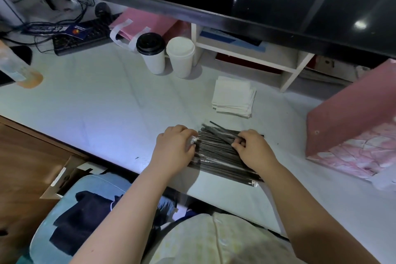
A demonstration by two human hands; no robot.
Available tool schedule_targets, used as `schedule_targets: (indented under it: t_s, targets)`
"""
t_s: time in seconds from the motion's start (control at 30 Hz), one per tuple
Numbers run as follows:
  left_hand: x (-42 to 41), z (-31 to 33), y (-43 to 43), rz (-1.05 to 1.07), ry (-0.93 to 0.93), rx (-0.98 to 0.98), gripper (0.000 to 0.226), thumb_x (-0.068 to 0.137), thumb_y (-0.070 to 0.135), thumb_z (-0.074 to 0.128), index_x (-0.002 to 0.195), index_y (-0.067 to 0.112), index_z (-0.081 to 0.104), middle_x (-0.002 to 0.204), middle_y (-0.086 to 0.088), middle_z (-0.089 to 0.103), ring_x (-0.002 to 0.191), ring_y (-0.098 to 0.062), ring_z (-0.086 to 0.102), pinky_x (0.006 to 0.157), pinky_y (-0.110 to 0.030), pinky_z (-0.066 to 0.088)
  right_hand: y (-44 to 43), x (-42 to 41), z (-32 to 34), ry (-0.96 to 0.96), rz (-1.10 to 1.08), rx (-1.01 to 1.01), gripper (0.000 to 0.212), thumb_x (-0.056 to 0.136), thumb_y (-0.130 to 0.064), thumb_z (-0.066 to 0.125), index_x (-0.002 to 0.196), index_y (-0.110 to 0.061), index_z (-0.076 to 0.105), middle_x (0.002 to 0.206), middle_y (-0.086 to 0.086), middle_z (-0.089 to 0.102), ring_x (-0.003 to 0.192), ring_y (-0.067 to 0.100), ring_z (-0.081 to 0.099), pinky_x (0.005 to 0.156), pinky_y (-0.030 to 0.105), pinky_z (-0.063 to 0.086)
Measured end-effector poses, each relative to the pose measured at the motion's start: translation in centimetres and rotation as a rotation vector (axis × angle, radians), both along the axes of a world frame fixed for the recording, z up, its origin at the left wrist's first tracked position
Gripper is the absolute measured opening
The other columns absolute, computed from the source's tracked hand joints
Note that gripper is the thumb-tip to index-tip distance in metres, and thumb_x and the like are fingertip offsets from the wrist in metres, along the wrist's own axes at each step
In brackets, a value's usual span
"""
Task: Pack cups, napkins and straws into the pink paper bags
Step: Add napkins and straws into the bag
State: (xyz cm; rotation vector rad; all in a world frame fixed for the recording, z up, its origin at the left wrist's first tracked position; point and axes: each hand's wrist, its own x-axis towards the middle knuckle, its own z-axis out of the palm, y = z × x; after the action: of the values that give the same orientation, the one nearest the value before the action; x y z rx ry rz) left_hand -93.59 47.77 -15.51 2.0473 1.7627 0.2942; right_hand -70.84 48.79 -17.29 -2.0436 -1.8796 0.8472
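Observation:
A pack of black straws [218, 152] in clear wrap lies near the front edge of the white counter [102, 100]. My left hand [174, 147] grips the pack's left end. My right hand [251, 149] pinches a straw on top of the pack. Behind them lies a stack of white napkins [233, 96]. Two white paper cups stand further back, one with a black lid [152, 52], one with a white lid [181, 55]. A pink paper bag [351, 126] stands open at the right; another pink bag [139, 23] lies behind the cups.
A white shelf unit [246, 58] stands behind the napkins under a dark overhanging counter [278, 6]. A keyboard [83, 36] and cables lie at the back left. An orange-tinted bottle [17, 66] stands at the left edge. A chair with clothes is below the counter edge.

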Motion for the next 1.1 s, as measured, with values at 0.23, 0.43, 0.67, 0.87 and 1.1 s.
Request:
schedule_targets:
  t_s: [0.23, 0.43, 0.67, 0.87, 1.1]
  targets:
    - [0.8, 0.4, 0.3, -0.008, -0.008, 0.009, 0.035, 0.09, 0.028, 0.058, 0.125, 0.029, 0.06, 0.125, 0.003, 0.057, 0.118, -0.021, 0.047, 0.093, -0.035, 0.038, 0.6, 0.0, 1.8, 0.27, -0.071, -0.164, 0.015, 0.099, -0.02, 0.047, 0.086, -0.02, 0.053, 0.07, -0.005, 0.069, 0.08, 0.011, 0.06, 0.066, 0.024, 0.04]
    - [2.2, 3.5, 1.3, -0.009, -0.051, 0.084, 0.032, 0.091, 0.028, 0.059, 0.123, 0.029, 0.061, 0.125, 0.005, 0.058, 0.118, -0.019, 0.047, 0.096, -0.035, 0.039, 0.8, 0.9, 5.6, 0.69, -0.116, -0.194, 0.021, 0.102, -0.004, 0.039, 0.102, -0.008, 0.059, 0.07, 0.007, 0.066, 0.059, 0.018, 0.06, 0.06, 0.032, 0.054]
    - [8.7, 13.0, 5.8, -0.168, -0.053, 0.309, 0.035, 0.092, 0.029, 0.058, 0.127, 0.028, 0.058, 0.127, 0.005, 0.057, 0.121, -0.022, 0.046, 0.097, -0.04, 0.039, 1.9, 6.8, 16.4, 0.665, -0.038, 0.063, 0.015, 0.102, -0.019, 0.045, 0.101, -0.012, 0.058, 0.062, -0.002, 0.047, 0.048, 0.009, 0.038, 0.045, 0.022, 0.031]
    - [20.1, 19.4, 7.5, -0.375, -0.059, 0.491, 0.035, 0.091, 0.03, 0.057, 0.126, 0.033, 0.057, 0.126, 0.008, 0.056, 0.119, -0.021, 0.046, 0.095, -0.04, 0.04, 0.5, 16.7, 25.5, 0.519, -0.14, 0.374, 0.013, 0.101, -0.02, 0.047, 0.097, -0.014, 0.057, 0.054, -0.003, 0.051, 0.043, 0.009, 0.043, 0.042, 0.019, 0.037]
    - [31.1, 19.3, 5.0, -0.598, -0.181, 0.372, 0.034, 0.084, 0.033, 0.064, 0.119, 0.036, 0.062, 0.118, 0.01, 0.062, 0.11, -0.018, 0.054, 0.087, -0.041, 0.049, -4.5, 26.0, 25.6, 0.579, -0.263, 0.535, 0.018, 0.101, -0.011, 0.044, 0.096, -0.011, 0.061, 0.074, 0.001, 0.07, 0.072, 0.019, 0.067, 0.072, 0.027, 0.058]
